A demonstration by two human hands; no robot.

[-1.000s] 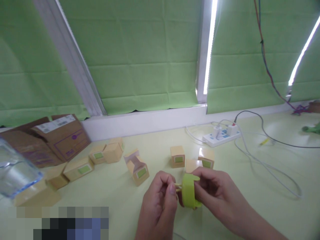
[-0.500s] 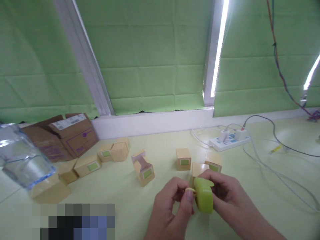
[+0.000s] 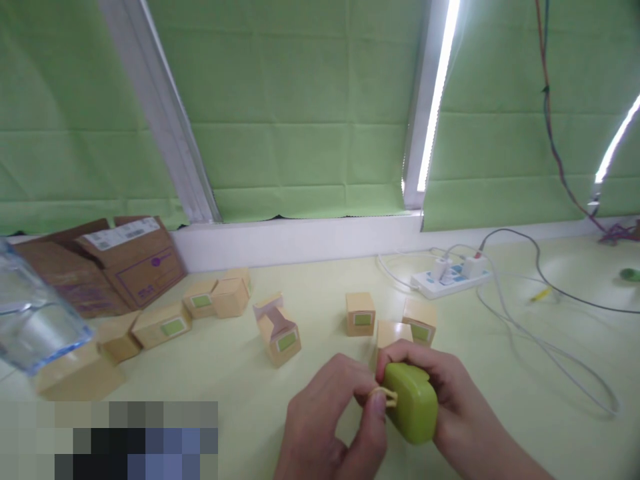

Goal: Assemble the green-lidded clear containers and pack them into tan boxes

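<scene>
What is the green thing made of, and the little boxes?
The green thing in the right hand looks like smooth plastic: even colour, rounded edges, a soft shine. The little boxes look like matte tan cardboard: folded flaps, sharp corners, green labels.

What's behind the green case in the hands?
Behind the green case stand three small tan boxes, two partly hidden by the right hand. The table under the case is covered.

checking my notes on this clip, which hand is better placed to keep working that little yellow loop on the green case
Left, probably. The left hand already pinches the yellow loop at the edge of the green case with thumb and forefinger. The right hand is wrapped around the case, steadying it, so its fingers are occupied.
</scene>
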